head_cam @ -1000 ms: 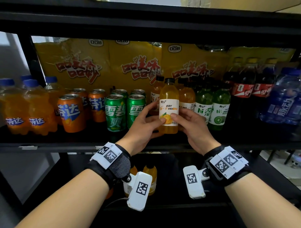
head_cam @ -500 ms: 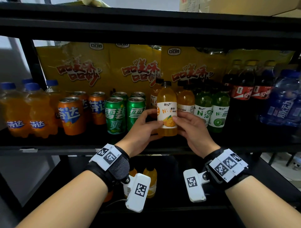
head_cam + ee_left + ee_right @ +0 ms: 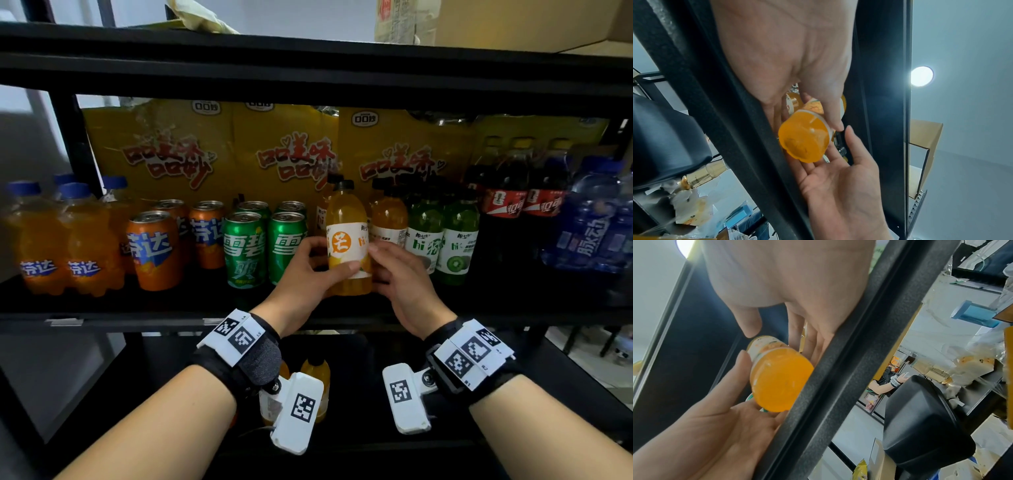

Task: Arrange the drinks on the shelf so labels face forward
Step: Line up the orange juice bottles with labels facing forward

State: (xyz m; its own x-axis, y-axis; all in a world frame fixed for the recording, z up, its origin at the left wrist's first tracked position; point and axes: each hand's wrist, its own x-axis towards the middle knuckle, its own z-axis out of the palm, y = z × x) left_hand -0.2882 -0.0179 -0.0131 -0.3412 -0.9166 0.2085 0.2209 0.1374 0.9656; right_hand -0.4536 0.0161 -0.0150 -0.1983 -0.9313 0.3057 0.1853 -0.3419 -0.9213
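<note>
Orange juice bottle upright, long axis vertical, black cap up, at the front of the middle shelf, between the green cans and the row of orange and green bottles. Wrist views show its base lifted clear of the shelf edge. White label faces forward but off-centre: an orange circle with a white character sits at front, other print wraps away to the right.

Left hand grips the lower bottle, thumb across the front below the label, fingers curled behind. Right hand holds the right side, fingertips pinching at the label edge, thumb near the base.

Left of the green cans: orange cans, then orange soda bottles with blue caps. Far right: dark cola bottles and blue bottles. Yellow snack bags stand behind.
</note>
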